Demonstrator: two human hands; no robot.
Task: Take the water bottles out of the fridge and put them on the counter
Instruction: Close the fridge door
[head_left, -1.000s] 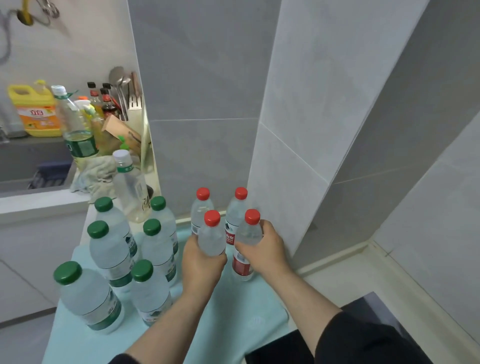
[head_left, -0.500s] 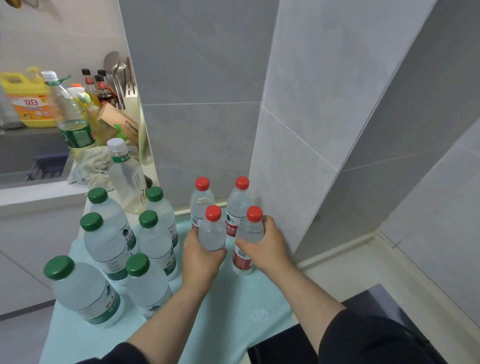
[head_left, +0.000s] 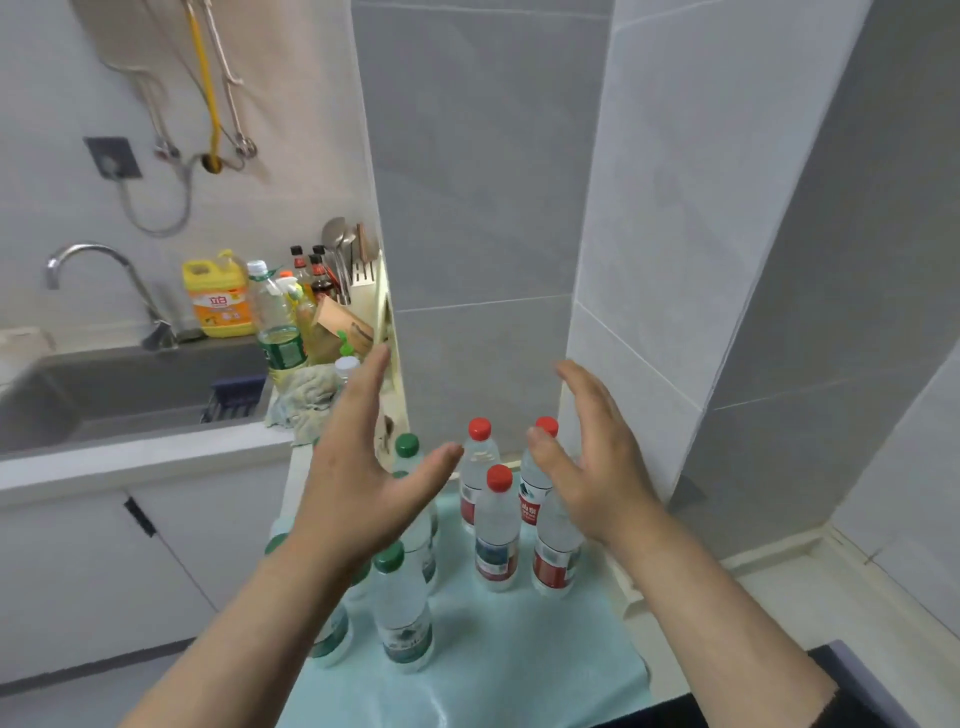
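Several clear water bottles stand on a pale green cloth (head_left: 498, 670) on the counter. The red-capped ones form a cluster: a front bottle (head_left: 497, 530), a back-left bottle (head_left: 476, 467), and two more partly behind my right hand. Green-capped bottles (head_left: 402, 608) stand to their left, partly hidden by my left arm. My left hand (head_left: 358, 478) and my right hand (head_left: 592, 457) are raised above the bottles, palms facing each other, fingers spread, holding nothing. No fridge is in view.
A sink (head_left: 119, 395) with a faucet (head_left: 93, 280) lies to the left. Behind the bottles are a yellow detergent jug (head_left: 215, 299), oil and sauce bottles (head_left: 278, 322), a rag (head_left: 306, 400) and a utensil holder. Grey tiled walls (head_left: 483, 208) close off the back and right.
Both hands let go of the two front red-capped bottles and lifted up and apart, fingers now spread. The camera tilted up, showing the sink and faucet.
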